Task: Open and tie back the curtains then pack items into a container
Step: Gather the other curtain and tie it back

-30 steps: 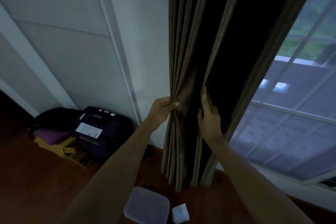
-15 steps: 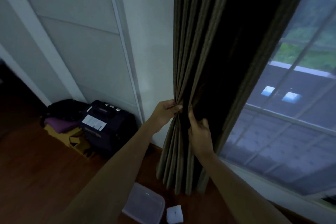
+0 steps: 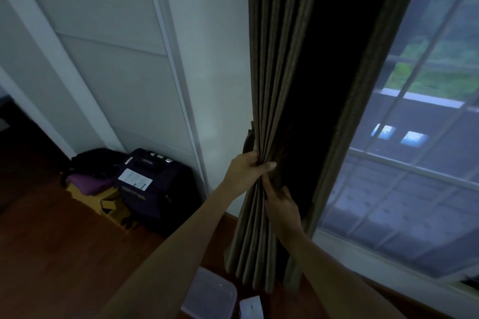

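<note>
A dark brown pleated curtain [image 3: 280, 65] hangs bunched at the left edge of the window. My left hand [image 3: 246, 171] is shut around its gathered folds at about waist height. Just below and to the right, my right hand [image 3: 281, 208] presses fingers into the folds, pushing them toward the left hand. A dark strap-like tieback [image 3: 247, 141] peeks out behind the curtain's left edge. On the floor below lie a clear plastic container [image 3: 210, 295] and a small white box [image 3: 250, 307] beside it.
A dark suitcase [image 3: 155, 184] with a white label, a black bag [image 3: 96, 160] and a purple item on a yellow box [image 3: 103, 199] sit against the white wall panel at left. The window [image 3: 414, 163] fills the right side. The floor is reddish wood.
The curtain folds have been gathered tighter toward the left. My right hand moved left and down, closer under my left hand. The view shifted slightly right.
</note>
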### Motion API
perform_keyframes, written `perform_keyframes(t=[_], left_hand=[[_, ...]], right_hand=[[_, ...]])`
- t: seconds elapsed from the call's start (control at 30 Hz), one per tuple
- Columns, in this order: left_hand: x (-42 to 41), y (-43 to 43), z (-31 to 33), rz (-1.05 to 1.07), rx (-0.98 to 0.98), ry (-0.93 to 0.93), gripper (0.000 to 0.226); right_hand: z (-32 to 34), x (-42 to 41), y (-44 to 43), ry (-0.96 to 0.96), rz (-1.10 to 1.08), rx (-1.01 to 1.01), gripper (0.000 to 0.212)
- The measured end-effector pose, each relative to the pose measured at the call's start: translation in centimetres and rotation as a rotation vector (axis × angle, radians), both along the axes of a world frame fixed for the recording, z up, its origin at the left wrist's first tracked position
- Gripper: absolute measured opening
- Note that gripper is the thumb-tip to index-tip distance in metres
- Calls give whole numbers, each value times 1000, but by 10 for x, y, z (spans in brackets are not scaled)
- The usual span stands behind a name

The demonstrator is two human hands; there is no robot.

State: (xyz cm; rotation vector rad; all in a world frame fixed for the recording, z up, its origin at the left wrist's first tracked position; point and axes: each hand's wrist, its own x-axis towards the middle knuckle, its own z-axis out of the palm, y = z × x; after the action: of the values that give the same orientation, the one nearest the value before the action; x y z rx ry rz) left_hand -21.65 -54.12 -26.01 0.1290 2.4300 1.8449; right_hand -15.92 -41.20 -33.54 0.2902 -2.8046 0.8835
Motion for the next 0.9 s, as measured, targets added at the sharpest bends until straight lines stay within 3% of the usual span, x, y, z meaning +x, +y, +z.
perform_keyframes(t=[0.1, 0.2, 0.33, 0.43, 0.53, 0.67, 0.77, 0.9], left_hand=[[0, 4, -6, 93, -67, 136, 19], [-3, 1, -10, 142, -100, 186, 24], [-6, -1, -15, 126, -97, 197, 37], [-10, -2, -16, 91, -66, 155, 41], [-12, -2, -12, 27, 77, 81, 26], [-10, 0, -12, -15, 153, 54, 17], [-9, 0, -12, -6, 175, 43, 15], [-7, -2, -12, 0, 216, -2, 13]], right_hand=[[-15, 10, 3, 19, 95, 143, 59], [-22, 20, 14, -5, 54, 13, 63], [-2, 33, 37, 409, -239, -91, 56], [31, 15, 61, 594, -394, -179, 68], [52, -8, 81, 450, -426, -331, 76], [41, -8, 76, 372, -275, -215, 79], [39, 3, 51, 306, -162, -189, 60], [19, 5, 28, 157, -108, -87, 67]])
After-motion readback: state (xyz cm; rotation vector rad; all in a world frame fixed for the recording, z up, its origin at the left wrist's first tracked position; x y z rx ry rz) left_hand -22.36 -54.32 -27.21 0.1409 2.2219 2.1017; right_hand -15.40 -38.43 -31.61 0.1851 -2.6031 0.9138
